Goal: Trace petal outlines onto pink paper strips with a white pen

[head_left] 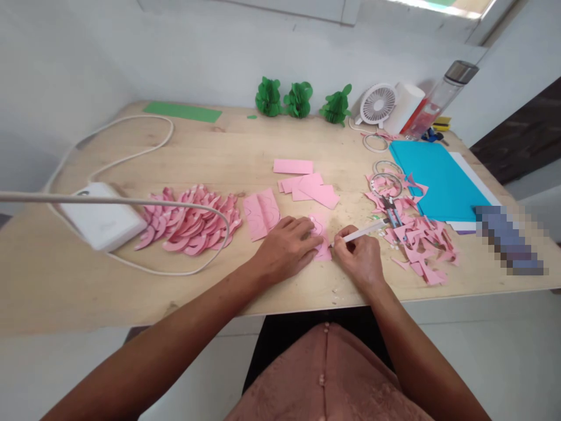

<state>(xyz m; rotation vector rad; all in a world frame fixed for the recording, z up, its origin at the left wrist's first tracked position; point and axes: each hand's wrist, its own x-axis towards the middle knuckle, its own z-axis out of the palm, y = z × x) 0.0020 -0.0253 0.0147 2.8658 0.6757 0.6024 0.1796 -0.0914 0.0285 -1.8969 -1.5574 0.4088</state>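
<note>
My right hand (360,260) grips a white pen (366,230), its tip down at the right edge of a pink paper piece (323,252). Flat on that same piece lies my left hand (289,248), fingers stretched out and covering part of the paper; a curved drawn line shows above the fingertips. Just left of it, a creased pink paper (262,213) carries drawn curves. Behind the hands are several blank pink strips (293,166), partly overlapping. A heap of cut pink curved pieces (197,225) rests further left.
Scissors (388,202) lie among pink scraps (423,245) on the right, by a blue folder (438,178). A white power bank (103,216) and its cable (193,204) are left. Green paper shapes (298,99), a small fan (378,105) and a bottle (442,96) stand along the back.
</note>
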